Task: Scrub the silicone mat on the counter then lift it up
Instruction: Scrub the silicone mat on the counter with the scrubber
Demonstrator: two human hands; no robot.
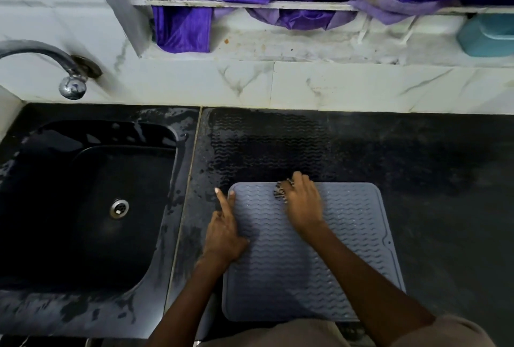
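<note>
Just right of the black sink [83, 207], on the dark wet desk [445, 166], one grey silicone mat [319, 277] is lying flat, its near edge reaching the person's body. The scrubbing step is going on, by my judgement: the right hand [303, 205] is pressing one small dark scrubber [282, 191] against the mat's far edge, its fingers curled over the pad and clamped on it. The left hand [224, 232] is resting along the mat's side nearest the sink, fingers mostly straight and holding nothing, with the forefinger pointing away from the body, apparently steadying the mat. Beyond the mat's far edge a wavy wet imprint [267, 146] is showing on the desk. Most of the mat's ribbed face toward the body is looking dull rather than lathered, so more strokes probably remain; the next move is calling for sweeping the scrubber back toward the body while the left hand is pinning the mat, and only then pinching an edge to lift. Counted: one mat, one scrubber, two hands, one sink, one tap [69, 79].
</note>
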